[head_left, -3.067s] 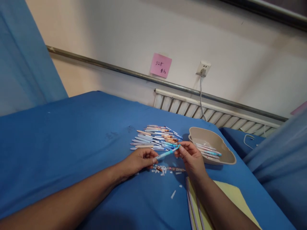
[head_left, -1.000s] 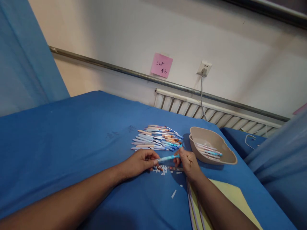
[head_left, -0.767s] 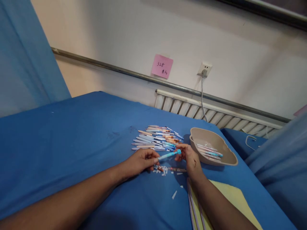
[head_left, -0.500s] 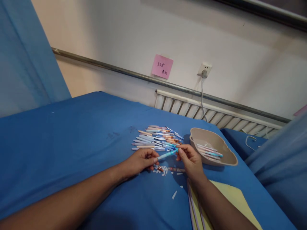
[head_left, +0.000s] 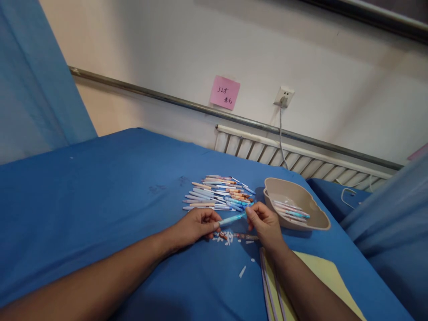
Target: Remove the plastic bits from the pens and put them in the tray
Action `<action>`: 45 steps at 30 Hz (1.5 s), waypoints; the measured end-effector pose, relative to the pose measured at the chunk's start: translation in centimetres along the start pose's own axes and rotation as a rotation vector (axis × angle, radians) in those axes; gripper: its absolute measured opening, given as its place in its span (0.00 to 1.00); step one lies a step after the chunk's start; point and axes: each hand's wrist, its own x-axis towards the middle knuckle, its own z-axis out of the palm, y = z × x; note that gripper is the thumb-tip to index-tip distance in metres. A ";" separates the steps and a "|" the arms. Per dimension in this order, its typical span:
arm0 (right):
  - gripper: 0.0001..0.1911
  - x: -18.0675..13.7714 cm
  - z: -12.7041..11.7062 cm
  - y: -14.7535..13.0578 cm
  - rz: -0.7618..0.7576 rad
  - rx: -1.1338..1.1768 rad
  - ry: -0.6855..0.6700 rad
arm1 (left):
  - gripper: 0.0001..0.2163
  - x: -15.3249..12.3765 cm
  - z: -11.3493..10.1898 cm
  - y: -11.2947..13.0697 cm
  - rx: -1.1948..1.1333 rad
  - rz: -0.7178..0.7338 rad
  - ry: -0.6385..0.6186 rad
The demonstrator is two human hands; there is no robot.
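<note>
A light blue pen (head_left: pixel 233 218) is held between both hands just above the blue table cover (head_left: pixel 100 191). My left hand (head_left: pixel 195 227) pinches its near end. My right hand (head_left: pixel 265 225) pinches its far tip with thumb and fingers. Right behind the hands lies a pile of several pens (head_left: pixel 217 194) in blue, orange and white. Below the held pen, small white scraps (head_left: pixel 224 236) and one brownish pen (head_left: pixel 245 236) lie on the cover.
A beige tray (head_left: pixel 314 223) to the right holds a few pens (head_left: pixel 290 210). A yellow pad (head_left: pixel 321 272) lies by my right forearm. Behind the table are a radiator (head_left: pixel 301 158), a wall socket with cable (head_left: pixel 283 96) and a pink note (head_left: pixel 224 92).
The held pen dipped slightly lower and my right hand's fingers shifted along its tip, lifting and returning. My left hand stayed in place.
</note>
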 end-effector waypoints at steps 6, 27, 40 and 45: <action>0.22 -0.3 0.0 -0.1 -0.019 -0.051 -0.083 | 0.18 0.0 0.0 0.0 0.004 -0.005 -0.001; 0.29 1.0 1.2 0.6 0.067 -0.064 -0.036 | 0.13 -0.2 0.9 3.6 0.072 0.145 0.024; 0.15 0.9 0.9 -2.1 -0.281 -0.652 -0.352 | 0.12 12.5 8.8 11.9 0.874 0.407 -0.037; 0.14 1.2 0.7 -2.4 -0.258 -0.702 -0.360 | 0.08 16.5 12.3 12.2 1.167 0.373 -0.123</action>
